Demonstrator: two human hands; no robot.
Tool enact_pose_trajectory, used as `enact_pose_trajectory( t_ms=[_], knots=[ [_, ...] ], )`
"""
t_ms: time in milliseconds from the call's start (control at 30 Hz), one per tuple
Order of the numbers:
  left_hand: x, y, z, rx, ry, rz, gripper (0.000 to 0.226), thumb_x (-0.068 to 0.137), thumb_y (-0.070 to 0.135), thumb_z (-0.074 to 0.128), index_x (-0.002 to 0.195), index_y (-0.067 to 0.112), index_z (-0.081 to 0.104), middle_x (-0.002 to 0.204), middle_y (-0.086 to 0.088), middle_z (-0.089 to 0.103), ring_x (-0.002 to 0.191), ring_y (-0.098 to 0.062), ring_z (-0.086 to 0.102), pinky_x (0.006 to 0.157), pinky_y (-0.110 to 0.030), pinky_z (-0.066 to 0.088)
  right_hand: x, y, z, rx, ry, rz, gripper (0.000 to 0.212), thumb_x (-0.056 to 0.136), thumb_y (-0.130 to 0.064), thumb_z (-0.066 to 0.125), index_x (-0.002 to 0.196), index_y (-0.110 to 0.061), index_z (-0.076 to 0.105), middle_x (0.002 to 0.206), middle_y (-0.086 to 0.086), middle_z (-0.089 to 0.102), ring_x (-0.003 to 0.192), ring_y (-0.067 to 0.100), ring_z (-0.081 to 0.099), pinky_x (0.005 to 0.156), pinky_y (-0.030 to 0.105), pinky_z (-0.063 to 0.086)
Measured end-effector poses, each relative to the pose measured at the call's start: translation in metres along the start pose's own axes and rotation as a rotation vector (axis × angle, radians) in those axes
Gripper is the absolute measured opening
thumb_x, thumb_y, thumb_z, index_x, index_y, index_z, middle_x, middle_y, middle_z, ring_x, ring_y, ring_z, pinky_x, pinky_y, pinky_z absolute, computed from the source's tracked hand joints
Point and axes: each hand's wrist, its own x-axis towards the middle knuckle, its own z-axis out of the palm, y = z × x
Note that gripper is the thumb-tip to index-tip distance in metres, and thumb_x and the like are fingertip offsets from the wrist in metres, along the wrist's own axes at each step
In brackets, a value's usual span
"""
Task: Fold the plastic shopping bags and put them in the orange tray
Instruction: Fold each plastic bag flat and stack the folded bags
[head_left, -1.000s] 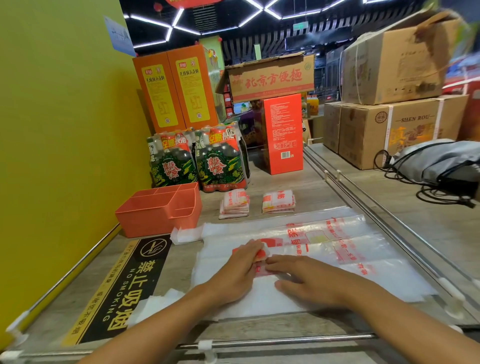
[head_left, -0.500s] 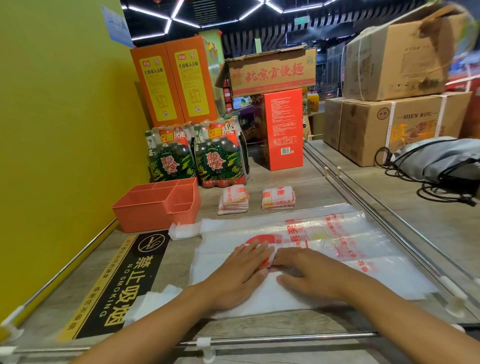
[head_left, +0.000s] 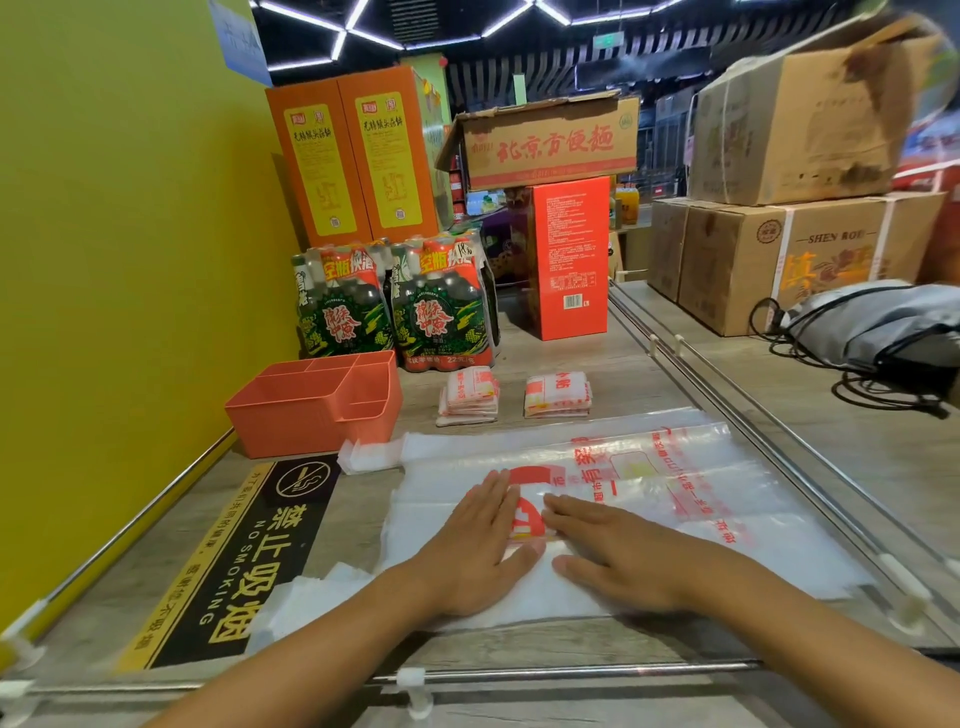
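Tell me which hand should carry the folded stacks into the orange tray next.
Left, probably. The left hand lies flat on the clear printed plastic bag, on the side of the orange plastic divided tray; the two folded bag stacks sit just beside the tray. The right hand lies farther away.

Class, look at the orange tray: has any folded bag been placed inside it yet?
No. The orange tray shows only bare compartments, while two folded bag stacks lie beside it on the counter.

Both hands, left hand (head_left: 480, 540) beside right hand (head_left: 618, 556), lie flat on the spread bag (head_left: 675, 499). Behind it sit two folded stacks (head_left: 469, 395); the tray (head_left: 311, 410) stands left of them.
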Motion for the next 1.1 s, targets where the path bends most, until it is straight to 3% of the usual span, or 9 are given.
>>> enact_pose_trajectory(
  t_ms=[267, 500, 567, 600, 667, 767, 867, 967, 1100],
  knots=[
    [-0.002, -0.002, -0.012, -0.066, -0.089, -0.013, 0.087, 0.096, 0.075, 0.02, 0.158, 0.027, -0.016, 0.163, 0.008, -0.03, 0.147, -0.007, -0.031, 0.126, -0.038, -0.008, 0.002, -0.005, 0.001, -0.077, -0.096, 0.028, 0.082, 0.096, -0.07, 0.019, 0.161, -0.027, -0.007, 0.166, -0.01, -0.017, 0.152, 0.008, -0.016, 0.122, 0.03, -0.008],
    [-0.013, -0.001, -0.013, -0.227, 0.033, -0.197, 0.081, 0.099, 0.066, 0.024, 0.16, 0.024, -0.009, 0.168, 0.004, -0.015, 0.151, -0.016, -0.025, 0.126, -0.044, -0.004, -0.001, -0.003, 0.011, -0.041, -0.049, 0.024, 0.077, 0.101, -0.068, 0.021, 0.16, -0.029, -0.012, 0.165, -0.013, -0.02, 0.15, 0.005, -0.021, 0.117, 0.027, -0.014],
    [-0.02, 0.004, -0.021, -0.426, 0.118, -0.12, 0.071, 0.101, 0.057, 0.038, 0.159, 0.031, 0.007, 0.166, 0.01, 0.009, 0.155, -0.016, -0.009, 0.126, -0.039, 0.01, -0.003, -0.002, 0.01, -0.038, -0.052, 0.027, 0.078, 0.101, -0.068, 0.02, 0.159, -0.029, -0.013, 0.165, -0.012, -0.021, 0.15, 0.005, -0.022, 0.119, 0.029, -0.014],
    [-0.022, 0.007, -0.025, -0.602, 0.179, -0.093, 0.062, 0.101, 0.047, 0.048, 0.154, 0.034, 0.018, 0.159, 0.013, 0.027, 0.154, -0.017, 0.011, 0.121, -0.031, 0.026, -0.003, -0.003, 0.01, -0.036, -0.053, 0.028, 0.078, 0.101, -0.068, 0.02, 0.159, -0.029, -0.014, 0.165, -0.011, -0.021, 0.15, 0.006, -0.022, 0.12, 0.031, -0.014],
    [-0.022, 0.01, -0.031, -1.023, 0.303, -0.119, 0.062, 0.097, 0.025, 0.064, 0.148, 0.033, 0.029, 0.139, 0.015, 0.049, 0.131, -0.012, 0.052, 0.093, -0.015, 0.049, -0.004, -0.004, 0.009, -0.023, -0.054, 0.028, 0.078, 0.101, -0.067, 0.021, 0.159, -0.028, -0.014, 0.165, -0.01, -0.021, 0.151, 0.007, -0.022, 0.122, 0.032, -0.012],
    [-0.018, 0.018, -0.036, -1.506, 0.336, -0.169, 0.061, 0.093, 0.014, 0.069, 0.146, 0.021, 0.041, 0.133, 0.001, 0.064, 0.11, -0.016, 0.069, 0.079, -0.021, 0.056, -0.008, -0.007, 0.007, 0.023, -0.044, 0.031, 0.081, 0.101, -0.067, 0.024, 0.159, -0.027, -0.015, 0.167, -0.008, -0.019, 0.152, 0.009, -0.018, 0.123, 0.032, -0.01],
    [-0.008, 0.043, -0.034, -1.537, 0.237, -0.156, 0.038, 0.097, 0.021, 0.063, 0.134, 0.02, 0.055, 0.121, -0.004, 0.072, 0.108, -0.02, 0.071, 0.088, -0.032, 0.058, -0.012, -0.008, 0.004, 0.044, -0.022, 0.036, 0.08, 0.101, -0.065, 0.027, 0.159, -0.028, -0.014, 0.166, -0.01, -0.017, 0.152, 0.007, -0.014, 0.116, 0.024, -0.011],
    [0.005, 0.063, -0.023, -1.531, 0.29, -0.243, 0.029, 0.106, 0.024, 0.047, 0.132, 0.017, 0.059, 0.117, -0.003, 0.074, 0.108, -0.019, 0.071, 0.099, -0.039, 0.055, -0.012, -0.008, 0.002, 0.023, -0.008, 0.009, 0.077, 0.104, -0.061, 0.028, 0.16, -0.027, -0.011, 0.167, -0.011, -0.014, 0.141, -0.005, -0.016, 0.111, 0.019, -0.014],
    [0.013, 0.062, -0.03, -1.43, 0.533, -0.468, 0.03, 0.11, 0.025, 0.036, 0.128, 0.015, 0.058, 0.116, -0.006, 0.072, 0.1, -0.019, 0.07, 0.074, -0.028, 0.056, -0.009, -0.003, 0.004, 0.003, 0.034, -0.022, 0.07, 0.104, -0.061, 0.026, 0.161, -0.031, -0.002, 0.167, -0.014, -0.009, 0.143, -0.007, -0.016, 0.122, 0.03, -0.016]
  ],
)
